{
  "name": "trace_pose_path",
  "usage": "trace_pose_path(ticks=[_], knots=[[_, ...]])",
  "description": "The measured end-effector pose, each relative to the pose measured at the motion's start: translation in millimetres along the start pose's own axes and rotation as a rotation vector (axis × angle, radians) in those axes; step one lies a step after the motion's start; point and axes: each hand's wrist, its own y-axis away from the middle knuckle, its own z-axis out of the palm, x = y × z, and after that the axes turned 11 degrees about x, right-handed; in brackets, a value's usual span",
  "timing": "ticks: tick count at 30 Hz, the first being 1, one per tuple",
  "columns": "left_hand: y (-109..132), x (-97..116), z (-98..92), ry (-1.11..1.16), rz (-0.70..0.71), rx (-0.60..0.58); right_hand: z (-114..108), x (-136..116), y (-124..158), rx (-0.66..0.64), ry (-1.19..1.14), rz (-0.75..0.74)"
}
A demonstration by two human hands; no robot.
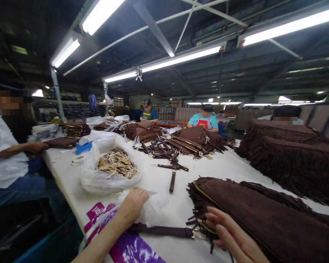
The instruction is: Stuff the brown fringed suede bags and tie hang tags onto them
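Note:
My left hand (pixel 133 206) is on the near part of the table, its fingers curled down over crumpled translucent white plastic (pixel 155 210); the fingertips are partly hidden. My right hand (pixel 226 232) has its fingers stretched out and apart, beside the zipped edge of a dark brown fringed bag (pixel 252 204) that lies flat. Between the hands lies a dark brown strap (pixel 164 231) with a gold-coloured clasp (pixel 199 233) at its right end, close to the bag. Purple and white printed plastic (pixel 134 248) is spread under my left forearm.
Beyond my left hand stands a clear plastic sack (pixel 90 179) of tan tags with white strings (pixel 117 164). Loose brown straps (pixel 164 151) and stacked bags (pixel 196 137) lie farther back. A tall fringed pile (pixel 290 157) rises at right. Several people work around the table (pixel 63 175).

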Motion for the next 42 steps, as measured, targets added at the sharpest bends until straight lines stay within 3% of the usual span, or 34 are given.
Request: trace_pose_path(ticks=[2,5,8,11,15,18,21,25,29,38,42], knots=[[-2.7,11.9,0.5,-0.008,0.033,-0.028,42.9,-18.8,-18.9,-0.026,0.043,-0.101],[-7.0,27.2,-0.1,-0.058,0.106,-0.081,92.6,-41.7,-38.0,-0.018,0.276,-0.375],[-13.4,41.2,-5.4,-0.118,0.235,-0.089,115.1,-59.2,-48.7,-0.118,0.483,-0.576],[-22.8,53.4,-17.2,-0.1,0.329,-0.077,123.4,-66.7,-57.0,-0.259,0.502,-0.504],[-35.1,52.4,-47.4,0.014,0.332,-0.075,126.2,-54.8,-67.3,-0.189,0.567,-0.369],[-41.8,36.1,-73.2,0.032,0.3,-0.026,121.1,-44.1,-71.9,-0.141,0.583,-0.449],[-48.6,23.7,-89.7,-0.025,0.355,-0.056,114.8,-45.2,-73.9,-0.185,0.555,-0.542],[-59.3,27.5,-94.1,-0.119,0.446,-0.166,109.3,-55.6,-76.5,-0.243,0.551,-0.567],[-67.1,35.7,-91.9,-0.189,0.385,-0.338,99.8,-56.5,-79.0,-0.296,0.477,-0.52],[-86.3,51.6,-111.0,-0.129,0.267,-0.517,77.7,-61.3,-80.6,-0.396,0.021,-0.269],[-88.9,50.4,-114.4,-0.08,0.223,-0.559,68.9,-69.2,-85.0,-0.316,0.207,-0.397]])
